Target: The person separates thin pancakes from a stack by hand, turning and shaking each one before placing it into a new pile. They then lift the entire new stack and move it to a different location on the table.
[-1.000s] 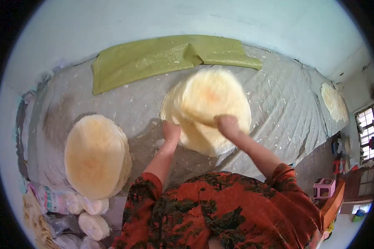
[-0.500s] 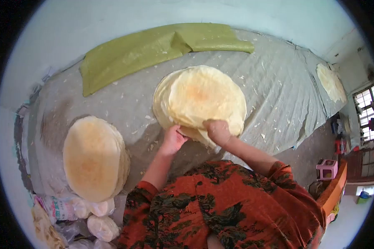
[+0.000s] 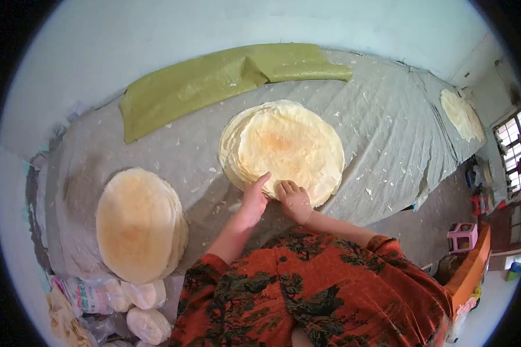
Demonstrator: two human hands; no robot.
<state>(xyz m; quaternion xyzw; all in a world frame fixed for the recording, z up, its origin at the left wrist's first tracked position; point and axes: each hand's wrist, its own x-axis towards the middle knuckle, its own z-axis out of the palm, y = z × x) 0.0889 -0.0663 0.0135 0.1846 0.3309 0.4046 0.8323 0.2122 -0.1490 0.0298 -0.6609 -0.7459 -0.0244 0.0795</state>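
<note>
A stack of thin, round flatbreads (image 3: 289, 144) lies in front of me, its top sheet pale with a browned patch. My right hand (image 3: 295, 203) rests on the near edge of this stack, fingers stretched over the top sheet. Beside it, my left hand (image 3: 253, 202) is against the same near edge, thumb raised and stretched out; its other fingers lie along the stack's side, partly hidden. Both hands are close together. A second flatbread stack (image 3: 138, 225) sits to the left, apart from my hands.
Grey sheeting (image 3: 382, 133) scattered with crumbs covers the work surface. A folded olive-green cloth (image 3: 191, 92) lies along the wall. One flatbread (image 3: 462, 115) is at the far right. Bagged flatbreads (image 3: 147, 324) are at lower left. A pink stool (image 3: 462, 237) stands on the floor at right.
My right hand has opened from a closed grip at the stack's edge and now lies on top. My left hand has moved right and up, its thumb now raised. The near edge lies flatter.
</note>
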